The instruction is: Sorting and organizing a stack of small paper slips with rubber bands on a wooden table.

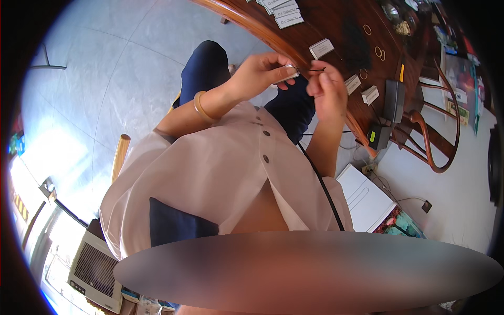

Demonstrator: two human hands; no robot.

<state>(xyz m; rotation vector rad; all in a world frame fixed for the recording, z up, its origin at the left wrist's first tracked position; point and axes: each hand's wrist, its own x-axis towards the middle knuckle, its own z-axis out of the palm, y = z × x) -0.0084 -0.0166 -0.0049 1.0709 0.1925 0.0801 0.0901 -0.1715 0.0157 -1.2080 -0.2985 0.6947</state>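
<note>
Silvery piece (288, 77) at the frame's upper centre, pinched between left hand's (262, 73) thumb and fingers. Long axis slanting from lower left to upper right, far end toward the right hand (329, 93). Right fingertips drawn together, apparently pinching a dark strand (317, 70), though blurred. White boxes (321, 49) farther right, on the table (323, 21).

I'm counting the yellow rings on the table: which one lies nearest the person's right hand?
The single ring lowest in the picture lies nearest the right hand. The overlapping pair and the other single ring lie farther off.
</note>
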